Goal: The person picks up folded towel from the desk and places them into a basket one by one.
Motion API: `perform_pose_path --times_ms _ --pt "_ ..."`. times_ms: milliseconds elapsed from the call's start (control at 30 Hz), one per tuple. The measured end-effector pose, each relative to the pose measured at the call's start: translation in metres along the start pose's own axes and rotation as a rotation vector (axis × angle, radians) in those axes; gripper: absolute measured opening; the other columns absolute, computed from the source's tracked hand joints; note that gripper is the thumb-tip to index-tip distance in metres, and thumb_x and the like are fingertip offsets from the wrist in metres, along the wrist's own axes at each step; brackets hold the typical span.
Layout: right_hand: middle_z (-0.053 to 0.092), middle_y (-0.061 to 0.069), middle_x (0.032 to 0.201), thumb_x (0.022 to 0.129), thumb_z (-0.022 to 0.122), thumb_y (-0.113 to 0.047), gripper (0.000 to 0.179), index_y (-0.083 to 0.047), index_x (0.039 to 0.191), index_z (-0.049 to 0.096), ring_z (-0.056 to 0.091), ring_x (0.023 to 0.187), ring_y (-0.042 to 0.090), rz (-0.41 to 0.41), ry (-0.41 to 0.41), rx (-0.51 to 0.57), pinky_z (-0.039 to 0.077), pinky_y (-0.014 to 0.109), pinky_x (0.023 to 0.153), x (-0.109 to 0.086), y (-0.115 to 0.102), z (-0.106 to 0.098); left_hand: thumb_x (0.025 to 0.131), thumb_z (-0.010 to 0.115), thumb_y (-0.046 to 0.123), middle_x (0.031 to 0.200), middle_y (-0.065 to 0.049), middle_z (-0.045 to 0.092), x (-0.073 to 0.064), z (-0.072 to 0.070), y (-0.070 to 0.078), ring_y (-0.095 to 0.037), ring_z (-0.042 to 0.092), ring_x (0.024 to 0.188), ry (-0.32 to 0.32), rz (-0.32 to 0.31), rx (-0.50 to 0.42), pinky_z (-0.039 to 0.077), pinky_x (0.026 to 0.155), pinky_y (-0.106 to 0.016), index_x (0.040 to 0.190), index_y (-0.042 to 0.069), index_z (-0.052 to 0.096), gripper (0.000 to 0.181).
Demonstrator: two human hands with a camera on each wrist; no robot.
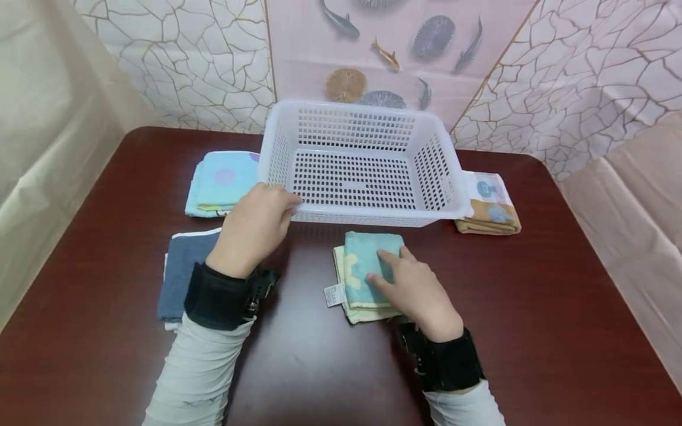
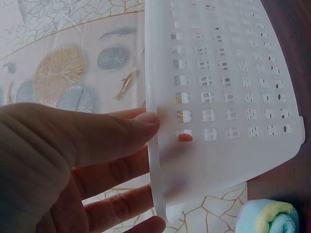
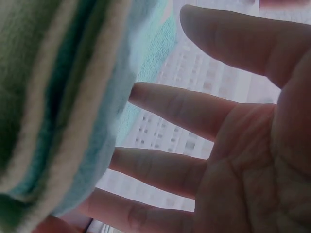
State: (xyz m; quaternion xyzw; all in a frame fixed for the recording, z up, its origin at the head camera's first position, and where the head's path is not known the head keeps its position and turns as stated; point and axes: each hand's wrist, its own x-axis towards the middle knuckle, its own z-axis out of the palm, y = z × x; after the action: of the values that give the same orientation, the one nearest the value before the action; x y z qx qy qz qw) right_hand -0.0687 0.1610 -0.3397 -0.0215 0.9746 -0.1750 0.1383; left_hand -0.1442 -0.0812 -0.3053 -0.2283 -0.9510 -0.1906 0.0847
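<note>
My left hand (image 1: 256,228) grips the near left corner of a white plastic basket (image 1: 367,214); in the left wrist view the thumb lies at the rim (image 2: 153,160) and a fingertip shows through a wall hole. My right hand (image 1: 420,290) lies over the right side of a folded teal and pale yellow towel (image 1: 367,287), which has a white tag on its left edge. In the right wrist view its fingers (image 3: 170,107) are spread and nearly straight, tips against the towel's teal face (image 3: 109,111), the thumb apart from it.
Left of the basket lies a folded light blue towel (image 1: 226,177). A dark blue-grey towel (image 1: 183,275) sits partly behind my left wrist. Right of the basket is a white and brown folded towel (image 1: 490,204). Patterned cloth (image 1: 213,65) hangs behind the dark table (image 1: 565,331).
</note>
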Motion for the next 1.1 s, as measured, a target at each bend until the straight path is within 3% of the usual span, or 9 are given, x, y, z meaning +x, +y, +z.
perform_pose_path --times_ms 167,300,400,500,633,733,800,967,1100 --pt "0.026 0.031 0.141 0.091 0.053 -0.039 0.057 -0.007 0.137 0.041 0.034 0.119 0.047 -0.016 0.016 0.045 0.035 0.06 0.093 -0.001 0.002 -0.001 0.088 0.06 0.011 0.102 -0.012 0.065 -0.001 -0.001 -0.001 -0.03 0.053 0.093 -0.013 0.017 -0.007 0.047 0.079 -0.046 0.104 0.007 0.068 0.019" --pt "0.03 0.028 0.14 0.092 0.053 -0.038 0.058 -0.004 0.138 0.039 0.031 0.123 0.043 -0.024 0.058 0.11 0.032 0.061 0.094 -0.001 0.012 -0.007 0.09 0.06 0.018 0.114 -0.012 0.061 -0.002 -0.006 -0.001 -0.029 0.048 0.104 -0.031 0.013 -0.048 0.044 0.087 -0.046 0.111 0.006 0.065 0.025" --pt "0.032 0.027 0.139 0.093 0.051 -0.04 0.062 -0.002 0.139 0.034 0.032 0.122 0.041 -0.007 0.089 0.19 0.032 0.059 0.095 -0.001 0.022 -0.011 0.09 0.059 0.02 0.12 -0.011 0.057 -0.007 -0.011 0.004 -0.029 0.044 0.11 0.009 0.036 -0.08 0.041 0.091 -0.046 0.116 0.005 0.061 0.03" --pt "0.035 0.026 0.136 0.093 0.049 -0.046 0.067 -0.004 0.141 0.029 0.037 0.119 0.038 0.02 0.093 0.297 0.036 0.056 0.093 0.0 0.034 -0.017 0.09 0.059 0.022 0.12 -0.011 0.056 -0.02 -0.011 0.011 -0.028 0.044 0.111 0.074 0.099 -0.088 0.042 0.09 -0.046 0.118 0.006 0.06 0.033" --pt "0.038 0.025 0.134 0.092 0.048 -0.049 0.072 -0.008 0.144 0.022 0.044 0.114 0.036 0.058 0.01 0.567 0.046 0.051 0.084 0.001 0.056 -0.029 0.089 0.061 0.024 0.119 -0.009 0.057 -0.045 -0.001 0.017 -0.024 0.045 0.11 0.097 0.14 -0.117 0.044 0.087 -0.047 0.12 0.008 0.059 0.035" --pt "0.039 0.024 0.133 0.093 0.049 -0.047 0.071 -0.009 0.145 0.021 0.048 0.111 0.035 0.099 -0.069 0.809 0.05 0.045 0.079 0.001 0.071 -0.036 0.088 0.061 0.024 0.119 -0.006 0.057 -0.061 0.011 0.02 -0.019 0.046 0.108 0.028 0.086 -0.247 0.044 0.086 -0.045 0.123 0.011 0.056 0.038" --pt "0.041 0.025 0.13 0.093 0.049 -0.046 0.069 -0.007 0.143 0.022 0.052 0.106 0.035 0.121 -0.102 0.894 0.051 0.04 0.079 0.002 0.079 -0.039 0.089 0.061 0.023 0.117 -0.005 0.058 -0.066 0.02 0.022 -0.018 0.049 0.106 -0.036 0.021 -0.371 0.045 0.085 -0.044 0.126 0.01 0.053 0.04" --pt "0.055 0.026 0.113 0.094 0.049 -0.044 0.064 0.002 0.136 0.031 0.061 0.089 0.031 0.123 -0.165 0.852 0.052 0.031 0.072 0.007 0.088 -0.037 0.088 0.06 0.021 0.109 -0.008 0.059 -0.07 0.041 0.024 -0.021 0.054 0.097 -0.22 -0.132 -0.531 0.045 0.083 -0.042 0.129 0.002 0.048 0.046" --pt "0.06 0.025 0.107 0.094 0.05 -0.041 0.059 0.004 0.131 0.037 0.062 0.087 0.031 0.127 -0.217 0.825 0.053 0.033 0.071 0.011 0.089 -0.031 0.09 0.057 0.027 0.1 -0.008 0.052 -0.065 0.053 0.024 -0.019 0.047 0.09 -0.362 -0.244 -0.596 0.04 0.081 -0.038 0.126 -0.003 0.048 0.048"
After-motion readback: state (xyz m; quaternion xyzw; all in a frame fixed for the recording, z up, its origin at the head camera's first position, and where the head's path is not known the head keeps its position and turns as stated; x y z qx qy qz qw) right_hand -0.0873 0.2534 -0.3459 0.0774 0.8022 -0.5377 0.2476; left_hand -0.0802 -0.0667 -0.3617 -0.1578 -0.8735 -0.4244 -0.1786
